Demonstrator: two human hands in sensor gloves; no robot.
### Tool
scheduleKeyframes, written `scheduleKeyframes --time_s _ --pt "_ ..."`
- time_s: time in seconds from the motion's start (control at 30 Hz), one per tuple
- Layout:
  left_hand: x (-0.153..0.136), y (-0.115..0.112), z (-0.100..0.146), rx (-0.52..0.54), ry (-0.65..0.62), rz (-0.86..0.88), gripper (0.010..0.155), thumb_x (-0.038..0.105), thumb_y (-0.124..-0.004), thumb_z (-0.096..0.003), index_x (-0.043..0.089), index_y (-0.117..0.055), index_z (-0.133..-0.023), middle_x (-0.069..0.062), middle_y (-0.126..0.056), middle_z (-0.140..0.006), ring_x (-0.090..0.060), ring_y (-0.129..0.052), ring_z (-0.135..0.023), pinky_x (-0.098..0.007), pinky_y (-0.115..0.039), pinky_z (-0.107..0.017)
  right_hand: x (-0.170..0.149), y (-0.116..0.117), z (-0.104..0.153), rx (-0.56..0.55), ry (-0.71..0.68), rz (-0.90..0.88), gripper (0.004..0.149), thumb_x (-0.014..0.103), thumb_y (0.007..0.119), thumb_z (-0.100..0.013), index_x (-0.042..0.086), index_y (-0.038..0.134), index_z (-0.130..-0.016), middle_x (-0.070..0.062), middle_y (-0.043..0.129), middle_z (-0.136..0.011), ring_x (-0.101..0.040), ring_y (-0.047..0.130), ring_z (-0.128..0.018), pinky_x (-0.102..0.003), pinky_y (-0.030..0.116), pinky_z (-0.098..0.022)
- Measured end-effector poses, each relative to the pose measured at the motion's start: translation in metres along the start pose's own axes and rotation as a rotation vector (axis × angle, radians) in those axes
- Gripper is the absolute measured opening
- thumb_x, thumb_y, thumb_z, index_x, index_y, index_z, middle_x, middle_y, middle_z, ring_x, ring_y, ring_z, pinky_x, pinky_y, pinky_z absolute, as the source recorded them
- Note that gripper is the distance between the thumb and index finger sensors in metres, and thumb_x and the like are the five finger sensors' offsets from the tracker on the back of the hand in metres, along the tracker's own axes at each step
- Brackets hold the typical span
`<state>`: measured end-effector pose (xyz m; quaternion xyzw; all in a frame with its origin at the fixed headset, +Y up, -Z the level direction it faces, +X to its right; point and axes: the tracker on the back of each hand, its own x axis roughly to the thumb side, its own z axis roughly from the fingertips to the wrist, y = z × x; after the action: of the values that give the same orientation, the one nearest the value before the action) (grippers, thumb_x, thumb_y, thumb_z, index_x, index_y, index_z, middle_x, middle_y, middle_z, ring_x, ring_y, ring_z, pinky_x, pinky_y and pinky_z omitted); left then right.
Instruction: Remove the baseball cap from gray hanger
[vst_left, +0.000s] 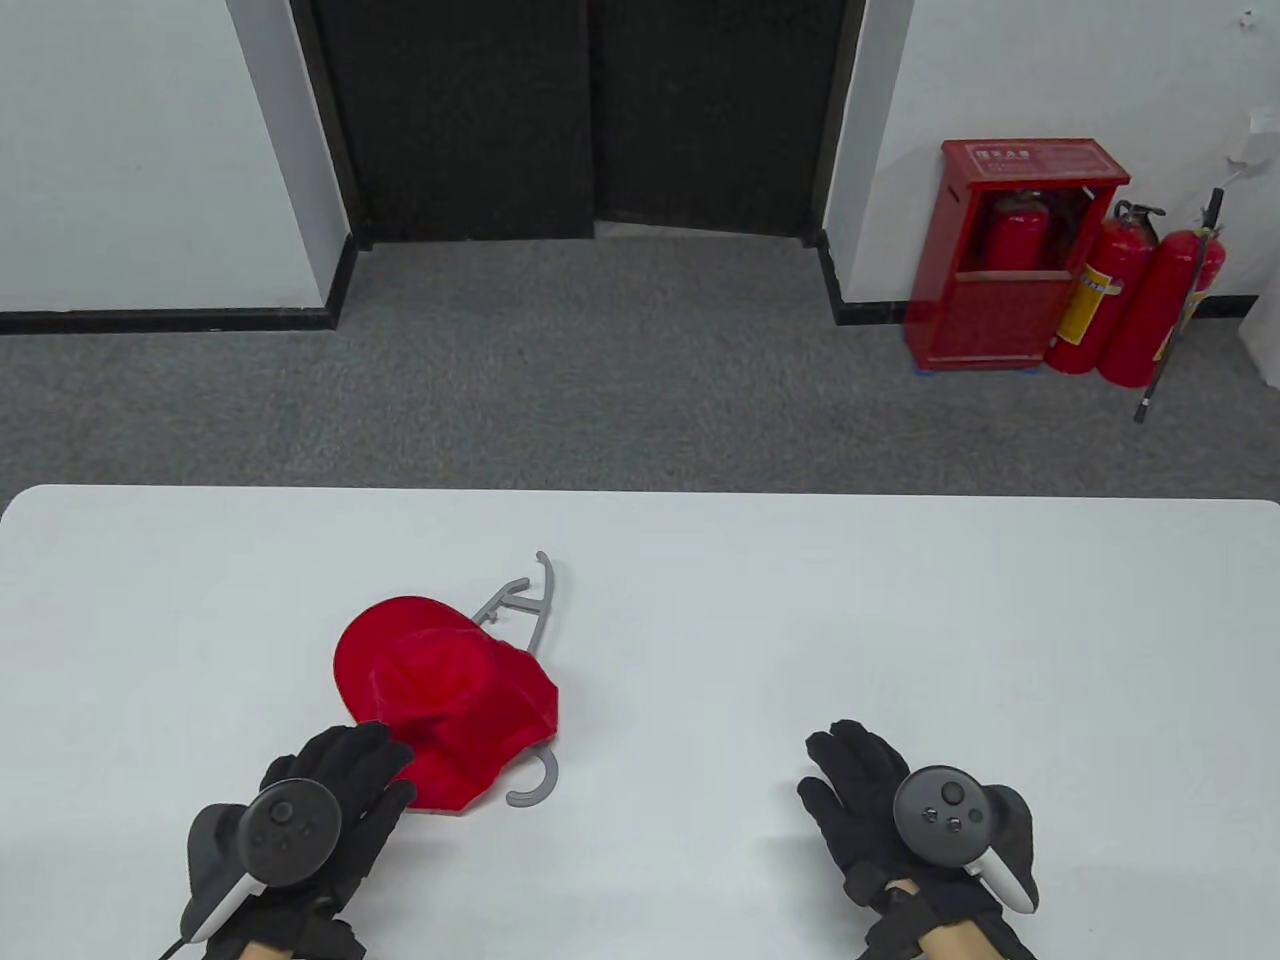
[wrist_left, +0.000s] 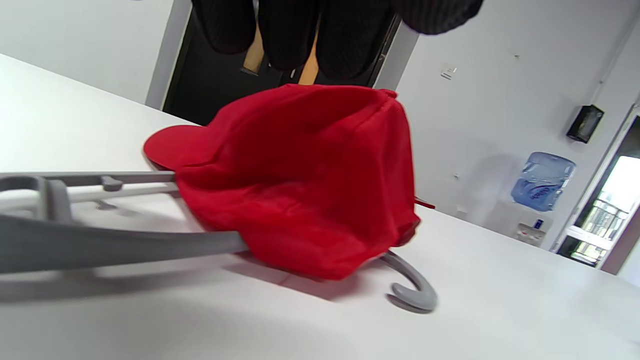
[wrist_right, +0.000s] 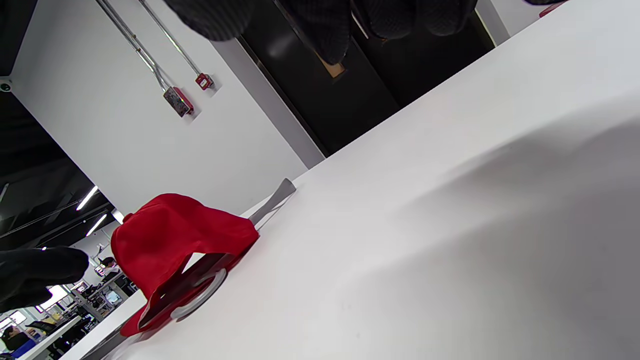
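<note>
A red baseball cap (vst_left: 445, 690) lies on the white table (vst_left: 760, 600), draped over a gray hanger (vst_left: 528, 598) whose arm sticks out at the far side and whose hook (vst_left: 535, 787) shows at the near side. My left hand (vst_left: 393, 770) is open, with its fingertips at the cap's near left edge; I cannot tell if they touch it. In the left wrist view the fingers (wrist_left: 290, 35) hang just above the cap (wrist_left: 310, 180), with the hanger (wrist_left: 110, 242) running left. My right hand (vst_left: 830, 765) is open and empty, well to the right of the cap.
The right wrist view shows the cap (wrist_right: 170, 240) far off on the table with a hanger tip (wrist_right: 278, 196) poking out. A gray carpeted floor lies beyond the table's far edge, with red fire extinguishers (vst_left: 1120, 290) by the wall.
</note>
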<state>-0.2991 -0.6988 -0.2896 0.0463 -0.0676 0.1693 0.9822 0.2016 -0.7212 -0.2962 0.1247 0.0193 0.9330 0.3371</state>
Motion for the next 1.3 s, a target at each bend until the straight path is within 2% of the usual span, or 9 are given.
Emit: scheduleKeyframes --time_s 0.13,0.3,0.4,0.53,0.67,0.9,1.07,1.17,1.3 --pt "-0.013 -0.007 -0.003 0.017 0.073 -0.021 0.055 0.052 -0.07 -0.057 0.03 -0.077 -0.106 -0.011 -0.062 -0.125 -0.044 -0.062 -0.116 -0.077 -0.043 -0.074 0.0 0.0 0.0 0.004 0.003 -0.018 0.065 0.047 0.062 -0.059 0.009 0.058 -0.112 -0.027 0.043 -0.121 -0.058 0.044 -0.104 -0.083 0.043 -0.063" --pt "-0.031 -0.025 -0.006 -0.047 0.184 -0.014 0.06 0.055 -0.07 -0.0568 0.032 -0.069 -0.112 -0.012 -0.044 -0.131 -0.049 -0.048 -0.12 -0.079 -0.039 -0.074 0.0 0.0 0.0 0.015 0.005 -0.025 0.065 0.047 0.061 -0.059 0.008 0.058 -0.112 -0.027 0.043 -0.121 -0.057 0.045 -0.104 -0.083 0.043 -0.063" --pt "-0.04 -0.038 -0.006 -0.126 0.235 -0.015 0.068 0.059 -0.07 -0.0561 0.039 -0.052 -0.119 -0.007 -0.032 -0.134 -0.051 -0.04 -0.122 -0.08 -0.036 -0.074 0.0 0.001 -0.001 0.023 0.003 -0.024 0.065 0.047 0.061 -0.059 0.009 0.059 -0.112 -0.027 0.043 -0.121 -0.058 0.045 -0.104 -0.083 0.043 -0.063" --pt "-0.045 -0.05 -0.007 -0.193 0.267 -0.029 0.071 0.06 -0.072 -0.0552 0.041 -0.048 -0.12 -0.008 -0.031 -0.134 -0.052 -0.039 -0.122 -0.081 -0.035 -0.074 -0.001 0.001 -0.001 0.032 0.004 -0.028 0.065 0.047 0.061 -0.059 0.008 0.059 -0.112 -0.027 0.043 -0.121 -0.058 0.045 -0.103 -0.082 0.043 -0.063" --pt "-0.05 -0.063 -0.007 -0.351 0.354 -0.024 0.076 0.059 -0.073 -0.0563 0.04 -0.039 -0.122 -0.015 -0.019 -0.133 -0.056 -0.029 -0.121 -0.082 -0.031 -0.073 -0.001 0.002 -0.001 0.043 0.007 -0.034 0.065 0.047 0.061 -0.059 0.008 0.06 -0.111 -0.028 0.044 -0.12 -0.058 0.046 -0.103 -0.082 0.044 -0.063" --pt "-0.05 -0.066 -0.007 -0.347 0.358 -0.067 0.067 0.05 -0.078 -0.058 0.035 -0.052 -0.118 -0.016 -0.024 -0.133 -0.055 -0.033 -0.12 -0.08 -0.032 -0.075 -0.001 0.004 -0.001 0.066 0.013 -0.039 0.065 0.047 0.061 -0.059 0.008 0.061 -0.111 -0.028 0.044 -0.12 -0.058 0.047 -0.103 -0.082 0.044 -0.062" --pt "-0.05 -0.065 -0.008 -0.307 0.345 -0.083 0.056 0.044 -0.08 -0.058 0.033 -0.064 -0.111 -0.016 -0.031 -0.132 -0.055 -0.041 -0.119 -0.079 -0.036 -0.075 -0.001 0.005 -0.002 0.082 0.018 -0.041 0.065 0.047 0.061 -0.059 0.007 0.061 -0.111 -0.028 0.044 -0.12 -0.058 0.048 -0.103 -0.082 0.045 -0.063" --pt "-0.048 -0.062 -0.009 -0.266 0.319 -0.102 0.044 0.04 -0.08 -0.0578 0.032 -0.077 -0.101 -0.016 -0.038 -0.131 -0.056 -0.047 -0.118 -0.079 -0.039 -0.075 -0.001 0.005 -0.002 0.091 0.019 -0.043 0.065 0.047 0.061 -0.059 0.008 0.061 -0.111 -0.028 0.044 -0.12 -0.058 0.048 -0.102 -0.082 0.045 -0.062" --pt "-0.045 -0.06 -0.01 -0.264 0.306 -0.103 0.043 0.037 -0.08 -0.0582 0.026 -0.08 -0.1 -0.017 -0.042 -0.131 -0.053 -0.047 -0.119 -0.08 -0.037 -0.075 -0.001 0.006 -0.002 0.094 0.019 -0.049 0.065 0.047 0.061 -0.059 0.007 0.061 -0.111 -0.028 0.045 -0.12 -0.058 0.049 -0.102 -0.082 0.045 -0.062"
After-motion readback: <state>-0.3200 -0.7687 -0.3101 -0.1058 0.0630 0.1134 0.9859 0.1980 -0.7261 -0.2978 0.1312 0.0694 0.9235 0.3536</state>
